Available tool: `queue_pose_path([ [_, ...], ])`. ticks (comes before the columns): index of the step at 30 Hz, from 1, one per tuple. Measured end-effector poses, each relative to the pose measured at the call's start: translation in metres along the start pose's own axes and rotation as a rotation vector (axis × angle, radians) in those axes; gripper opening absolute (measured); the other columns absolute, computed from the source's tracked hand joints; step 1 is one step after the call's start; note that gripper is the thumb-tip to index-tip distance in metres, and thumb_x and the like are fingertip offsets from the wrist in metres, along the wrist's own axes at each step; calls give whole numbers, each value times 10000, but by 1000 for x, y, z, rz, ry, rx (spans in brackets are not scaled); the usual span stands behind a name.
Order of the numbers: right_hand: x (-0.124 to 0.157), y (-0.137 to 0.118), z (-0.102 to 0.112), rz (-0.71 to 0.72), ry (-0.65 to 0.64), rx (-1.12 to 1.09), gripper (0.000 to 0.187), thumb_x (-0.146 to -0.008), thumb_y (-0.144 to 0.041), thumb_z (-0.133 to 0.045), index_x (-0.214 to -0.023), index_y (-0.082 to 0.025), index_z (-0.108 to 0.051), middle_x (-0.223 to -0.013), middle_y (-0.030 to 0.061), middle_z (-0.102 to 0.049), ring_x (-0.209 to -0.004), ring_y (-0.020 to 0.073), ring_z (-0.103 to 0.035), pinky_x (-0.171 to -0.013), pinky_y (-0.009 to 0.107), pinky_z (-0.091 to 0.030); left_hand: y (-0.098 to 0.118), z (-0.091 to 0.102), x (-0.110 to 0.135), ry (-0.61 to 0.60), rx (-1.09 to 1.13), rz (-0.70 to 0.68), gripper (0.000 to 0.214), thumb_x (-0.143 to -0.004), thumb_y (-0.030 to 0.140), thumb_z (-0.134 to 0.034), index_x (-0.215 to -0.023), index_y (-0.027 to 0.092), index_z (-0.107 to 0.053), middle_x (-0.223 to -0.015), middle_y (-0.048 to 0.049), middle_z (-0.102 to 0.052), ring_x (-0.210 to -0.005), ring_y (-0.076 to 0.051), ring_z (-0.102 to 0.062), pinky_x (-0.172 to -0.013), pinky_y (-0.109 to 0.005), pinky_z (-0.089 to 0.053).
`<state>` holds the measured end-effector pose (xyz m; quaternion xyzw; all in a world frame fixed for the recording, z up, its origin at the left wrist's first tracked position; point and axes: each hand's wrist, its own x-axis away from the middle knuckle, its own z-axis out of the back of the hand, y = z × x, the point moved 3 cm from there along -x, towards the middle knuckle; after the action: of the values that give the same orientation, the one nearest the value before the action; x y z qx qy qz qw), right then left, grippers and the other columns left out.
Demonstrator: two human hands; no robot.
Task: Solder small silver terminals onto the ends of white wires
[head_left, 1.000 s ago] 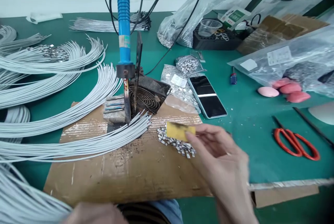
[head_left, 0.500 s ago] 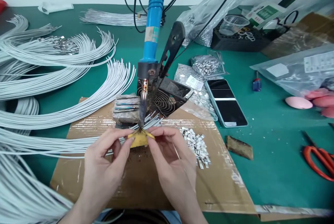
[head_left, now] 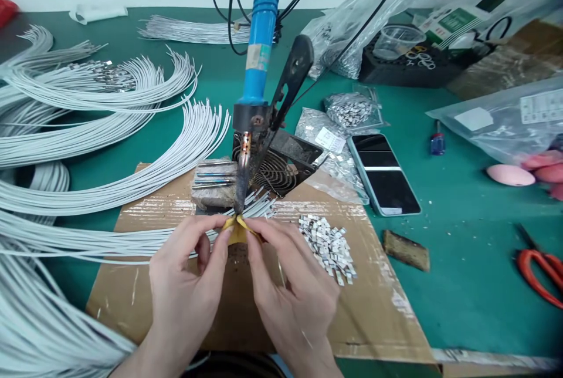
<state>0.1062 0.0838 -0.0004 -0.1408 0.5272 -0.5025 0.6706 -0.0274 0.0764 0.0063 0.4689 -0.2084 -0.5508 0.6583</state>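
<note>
Between my hands is a small yellow sponge [head_left: 238, 235], folded up around the tip of a soldering iron [head_left: 242, 181]. The iron has a blue handle and is clamped pointing down. My left hand [head_left: 189, 272] pinches the sponge's left side between thumb and index finger. On the right side, my right hand [head_left: 290, 278] pinches it the same way. A thin strand, perhaps solder wire, hangs by the right palm. White wires [head_left: 132, 240] pass behind my left hand, their tips near the iron. Small metal terminals [head_left: 328, 247] lie piled beside my right hand.
Cardboard [head_left: 365, 313] covers the work spot. Behind the iron are a grey block [head_left: 213, 193] and a black fan [head_left: 281, 172]. A phone [head_left: 387, 175], a brown block [head_left: 405, 250] and red-handled scissors [head_left: 539, 269] lie to the right. Bundles of white wire [head_left: 57, 205] fill the left.
My hands have come closer together, and the sponge's two sides are now folded more tightly around the iron's tip. The whole view has shifted slightly.
</note>
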Motion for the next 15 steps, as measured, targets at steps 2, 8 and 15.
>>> queue_pose_path([
  [2,-1,-1,-1,27,-1,6,241,-969,0,-633,-1084,-176,-749,-949,94,-798,-870,193,-753,-849,305,-623,4,0,-1,2,-55,-86,120,-945,142,-691,-972,221,-778,-712,57,-620,-549,-98,-489,-533,-208,-414],
  [8,7,17,-4,-286,-67,-214,209,-948,-102,-669,-1013,-227,-823,-955,58,-816,-871,185,-763,-848,304,-647,-6,-5,0,-146,-83,-90,134,-952,122,-658,-978,183,-775,-704,37,-607,-529,-117,-497,-545,-238,-450],
  [15,23,74,72,-680,17,-260,170,-738,-352,-922,-891,-281,-903,-789,90,-854,-645,237,-808,-579,307,-678,-22,11,21,-338,-148,-237,249,-970,168,-663,-1213,215,-688,-1099,-73,-722,-778,-165,-702,-827,-299,-577],
])
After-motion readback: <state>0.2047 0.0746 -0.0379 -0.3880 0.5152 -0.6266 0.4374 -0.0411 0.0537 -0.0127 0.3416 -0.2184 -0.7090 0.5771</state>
